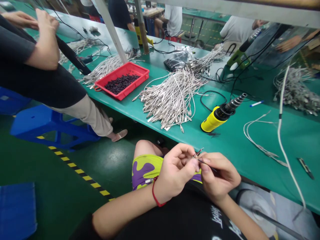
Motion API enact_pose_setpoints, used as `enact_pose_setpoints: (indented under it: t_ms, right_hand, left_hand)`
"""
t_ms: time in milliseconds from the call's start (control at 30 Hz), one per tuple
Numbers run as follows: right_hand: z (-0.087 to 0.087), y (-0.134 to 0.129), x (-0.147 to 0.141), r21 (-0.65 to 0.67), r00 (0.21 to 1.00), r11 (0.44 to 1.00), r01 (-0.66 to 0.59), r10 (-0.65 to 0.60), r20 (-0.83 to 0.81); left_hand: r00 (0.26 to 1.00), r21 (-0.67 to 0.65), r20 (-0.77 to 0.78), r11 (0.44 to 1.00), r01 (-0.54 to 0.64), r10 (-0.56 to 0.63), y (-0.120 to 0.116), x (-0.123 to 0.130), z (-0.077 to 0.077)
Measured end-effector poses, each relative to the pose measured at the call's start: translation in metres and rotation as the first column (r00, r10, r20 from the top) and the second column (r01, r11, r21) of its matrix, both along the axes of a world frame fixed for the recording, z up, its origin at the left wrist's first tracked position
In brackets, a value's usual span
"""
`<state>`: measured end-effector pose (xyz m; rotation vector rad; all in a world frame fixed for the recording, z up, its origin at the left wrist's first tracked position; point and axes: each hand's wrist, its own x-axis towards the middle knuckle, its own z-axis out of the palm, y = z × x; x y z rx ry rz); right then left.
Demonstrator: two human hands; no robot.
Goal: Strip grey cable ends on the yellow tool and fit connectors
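My left hand [178,170], with a red cord at the wrist, pinches the thin stripped wires [198,153] of a cable between thumb and fingers. Close against it, my right hand [218,175] is closed on a thin black strand [207,164], a wire or a tube. The fingertips almost meet and hide where the pieces come together. A small metal connector [149,181] shows by my lap, below the left wrist. Ahead on the green bench [132,115] lies a big heap of white USB cables [170,96].
A yellow heat gun [215,118] stands on the bench, nozzle tilted up. The red tray [122,81] holds small black pieces. Loose white cables [260,143], a pen [256,103] and tweezers [305,168] lie right. A co-worker [50,76] stands left beside a blue stool [50,123].
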<state>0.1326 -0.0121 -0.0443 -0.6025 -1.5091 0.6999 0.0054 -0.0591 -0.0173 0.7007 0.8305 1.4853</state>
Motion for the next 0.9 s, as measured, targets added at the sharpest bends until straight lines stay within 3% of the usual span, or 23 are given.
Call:
enact_pose_setpoints:
  t_ms: [467, 900]
  right_hand:
    - [-0.0023, 0.002, 0.0006, 0.039, 1.0, 0.999, -0.015, 0.014, 0.008]
    - [-0.0024, 0.0032, 0.0028, 0.011, 0.999, 1.0, 0.003, -0.003, 0.055]
  left_hand:
    - [0.999, 0.021, 0.029, 0.999, 0.025, -0.026, 0.0009, -0.0002, -0.0014]
    - [0.998, -0.041, 0.048, 0.998, 0.047, -0.045, -0.0002, -0.0029, -0.005]
